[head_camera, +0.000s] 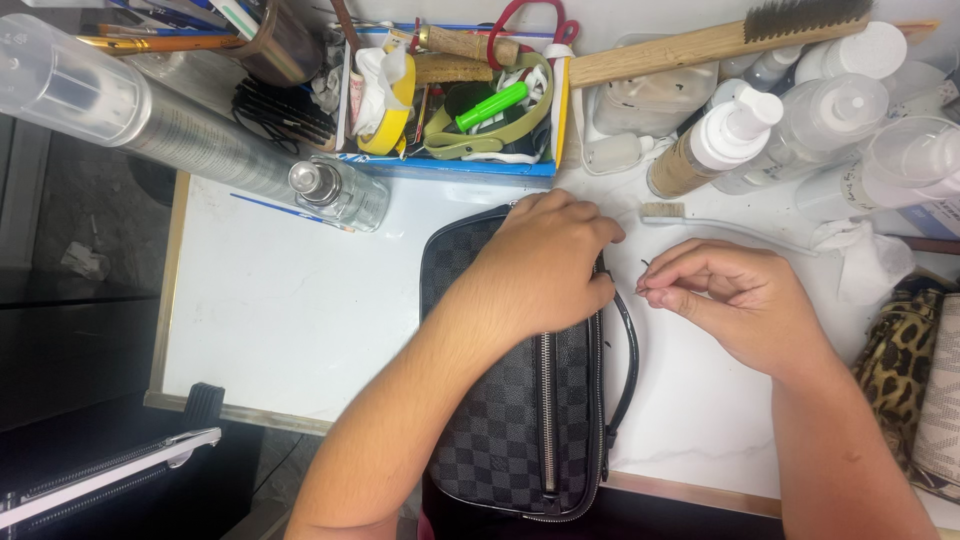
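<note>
A dark grey checkered pouch (500, 420) with a silver zipper and a black wrist strap (628, 350) lies on the white table (290, 310). My left hand (545, 265) rests palm down on the pouch's upper end, fingers curled over its right edge. My right hand (735, 295) hovers just right of the pouch, thumb and fingertips pinched on something tiny and dark, perhaps a thread end, close to the left hand's fingertips.
A toothbrush (700, 218) and crumpled tissue (865, 258) lie behind my right hand. Pump bottles (790, 130), a wire brush (720, 38), a box of tools (450, 100) and a clear bottle (200, 140) line the back. A leopard-print bag (900, 360) sits at right.
</note>
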